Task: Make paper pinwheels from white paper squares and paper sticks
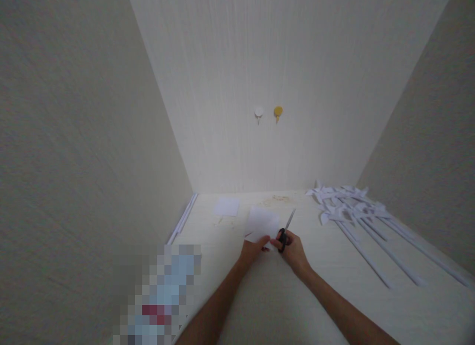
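Note:
My left hand (pixel 254 249) pinches the lower edge of a white square of paper (pixel 262 223), which has a slit near its lower left corner. Black-handled scissors (pixel 282 239) are held in my right hand (pixel 294 251), their blades pointing up and away to the right of the paper. The thumb and fingertips of that hand come close to the paper's lower right corner; whether they grip it I cannot tell. Farther left on the white surface lies another square of paper (pixel 226 206).
Several paper pinwheels (pixel 345 211) on rolled paper sticks (pixel 365 256) lie in a heap at the right. More paper rolls (pixel 183 217) rest along the left wall. On the back wall are a white hook (pixel 259 112) and a yellow hook (pixel 278 111). A blurred-out object (pixel 163 290) sits lower left.

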Tool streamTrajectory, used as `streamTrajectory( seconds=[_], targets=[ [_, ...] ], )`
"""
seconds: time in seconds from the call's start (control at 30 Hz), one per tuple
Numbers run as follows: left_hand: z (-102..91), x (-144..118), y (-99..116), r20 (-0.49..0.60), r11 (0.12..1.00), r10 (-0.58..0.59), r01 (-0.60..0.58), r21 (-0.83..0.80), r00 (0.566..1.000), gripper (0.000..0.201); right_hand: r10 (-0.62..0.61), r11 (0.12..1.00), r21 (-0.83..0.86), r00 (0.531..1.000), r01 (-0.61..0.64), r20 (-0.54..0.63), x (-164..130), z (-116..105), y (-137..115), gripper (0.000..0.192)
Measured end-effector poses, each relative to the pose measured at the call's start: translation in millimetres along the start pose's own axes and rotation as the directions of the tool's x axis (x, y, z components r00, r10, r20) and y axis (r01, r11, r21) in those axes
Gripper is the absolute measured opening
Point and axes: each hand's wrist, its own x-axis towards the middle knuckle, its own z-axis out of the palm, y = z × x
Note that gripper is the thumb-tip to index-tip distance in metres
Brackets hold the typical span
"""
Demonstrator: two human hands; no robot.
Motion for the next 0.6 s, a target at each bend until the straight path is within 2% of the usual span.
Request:
streamTrajectory(
  seconds=[0.3, 0.5, 0.6],
  targets=[
    [-2.4, -3.6, 6.8, -0.035, 0.999, -0.005, 0.003, -0.038, 0.999, 0.013, 0.020, 1.000, 0.010, 1.000, -0.020, 0.014, 1.0, -0.2, 5.7, 0.027],
    [-2.3, -3.1, 5.7, -0.008, 0.999, 0.010, -0.010, 0.039, 1.000, 0.019, 0.001, 1.000, 0.005, 1.000, -0.001, 0.006, 1.3, -0.2, 4.7, 0.026],
    [-4.5, -1.0, 4.7, -0.058, 0.999, 0.019, -0.018, 0.030, 0.998, 0.016, 0.001, 1.000, -0.010, 1.000, -0.001, 0.002, 1.3, -0.2, 2.7, 0.027]
  ],
)
